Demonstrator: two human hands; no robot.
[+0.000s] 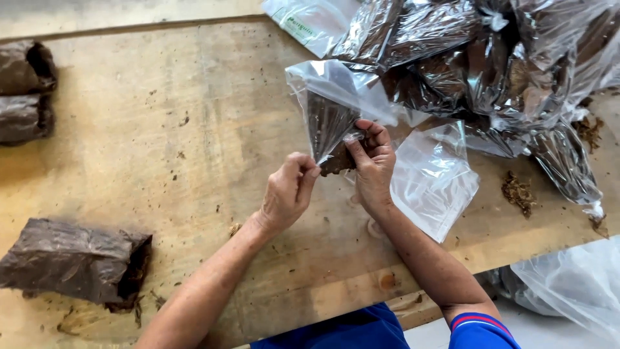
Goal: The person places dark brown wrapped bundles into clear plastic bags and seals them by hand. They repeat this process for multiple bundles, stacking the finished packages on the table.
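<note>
Fingers (309,173) of the left hand (287,194) and the right hand (372,169) are pinched on a clear plastic bag (332,103) of brown shredded leaf, held just above the wooden worktop (161,129), near a pile of filled bags (491,58)

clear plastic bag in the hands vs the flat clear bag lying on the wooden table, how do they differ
The clear plastic bag in the hands is lifted, crumpled and holds dark brown shreds; the flat clear bag lies smooth and looks empty. Left hand and right hand pinch the first; the second lies untouched. Both are transparent.
</note>
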